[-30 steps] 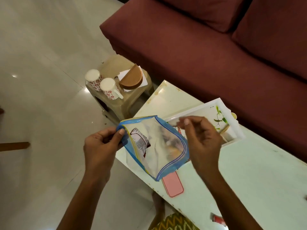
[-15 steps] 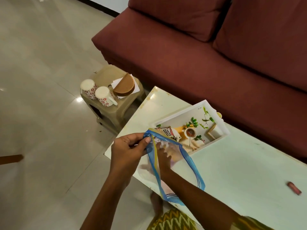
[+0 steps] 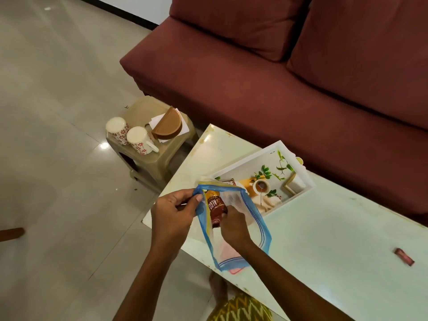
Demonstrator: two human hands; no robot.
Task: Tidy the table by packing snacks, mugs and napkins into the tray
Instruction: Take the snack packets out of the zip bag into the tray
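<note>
A clear zip bag [image 3: 249, 218] with blue edges hangs over the table's near corner. My left hand [image 3: 172, 213] pinches the bag's open rim. My right hand [image 3: 234, 224] is inside the bag and grips a brown snack packet [image 3: 215, 206]. Just behind the bag stands the white tray [image 3: 243, 161] with a printed floor and another packet at its near end. Two white mugs [image 3: 128, 136] with red flowers stand upside down on a beige stool [image 3: 148, 156], next to a brown napkin holder [image 3: 168, 125] with white napkins.
A small red wrapped snack [image 3: 404, 257] lies on the white table [image 3: 335, 228] to the right. A pink flat thing [image 3: 234, 271] lies under the bag. A maroon sofa [image 3: 278, 77] runs behind the table. Tiled floor spreads to the left.
My right hand went from the bag's rim into the bag and now grips the brown packet. The bag came down lower over the table corner. The view shifted so the tray shows fully.
</note>
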